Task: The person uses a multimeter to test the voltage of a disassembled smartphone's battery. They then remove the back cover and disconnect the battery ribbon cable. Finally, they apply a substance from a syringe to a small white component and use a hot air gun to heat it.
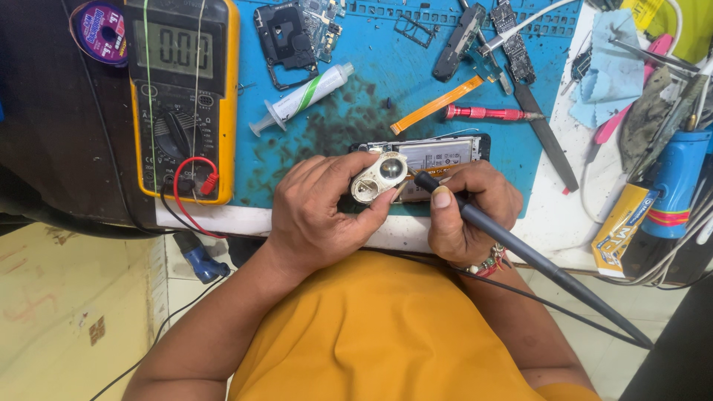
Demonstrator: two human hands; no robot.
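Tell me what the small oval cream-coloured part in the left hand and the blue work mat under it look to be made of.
The oval cream-coloured part looks like moulded plastic, smooth and slightly glossy, with a shiny round silver inset, probably metal or glass. The blue work mat looks like matte silicone or rubber: dull surface, moulded ridges along its far edge, dark smudges.

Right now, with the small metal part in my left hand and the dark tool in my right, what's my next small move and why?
Probably ease the tool tip down to the metal part: the left hand pinches it over the opened phone, the right hand holding the tool pen-style beside it.
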